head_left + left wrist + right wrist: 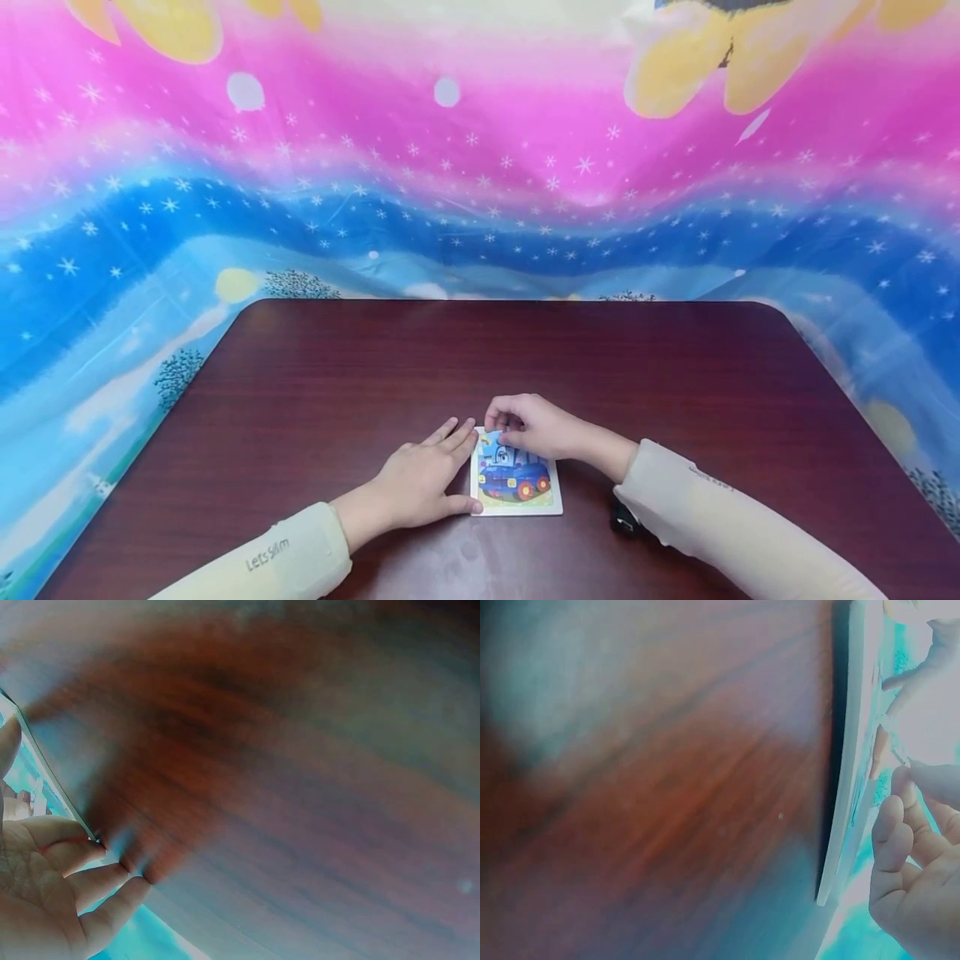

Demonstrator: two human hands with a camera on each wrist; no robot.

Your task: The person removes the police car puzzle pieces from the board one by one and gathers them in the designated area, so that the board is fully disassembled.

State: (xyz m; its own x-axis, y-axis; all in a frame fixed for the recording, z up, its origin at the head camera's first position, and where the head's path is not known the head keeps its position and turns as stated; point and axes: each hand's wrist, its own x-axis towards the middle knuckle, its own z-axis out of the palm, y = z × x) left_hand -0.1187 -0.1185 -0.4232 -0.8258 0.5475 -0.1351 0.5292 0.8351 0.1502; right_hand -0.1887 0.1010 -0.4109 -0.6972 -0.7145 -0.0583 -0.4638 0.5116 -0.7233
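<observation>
A small white-edged jigsaw board with a blue cartoon vehicle with red wheels lies on the table in the head view. My left hand rests along its left edge, fingers stretched and thumb at the near left corner. In the left wrist view the fingers of that hand lie straight beside the board's edge. Over the board's far part, my right hand pinches a thin puzzle piece between thumb and index finger, tilted up in the right wrist view. The right hand covers the board's upper right part.
The dark red-brown table has rounded far corners. A patterned pink and blue cloth hangs behind and beside it. A small black object shows under the right sleeve's cuff.
</observation>
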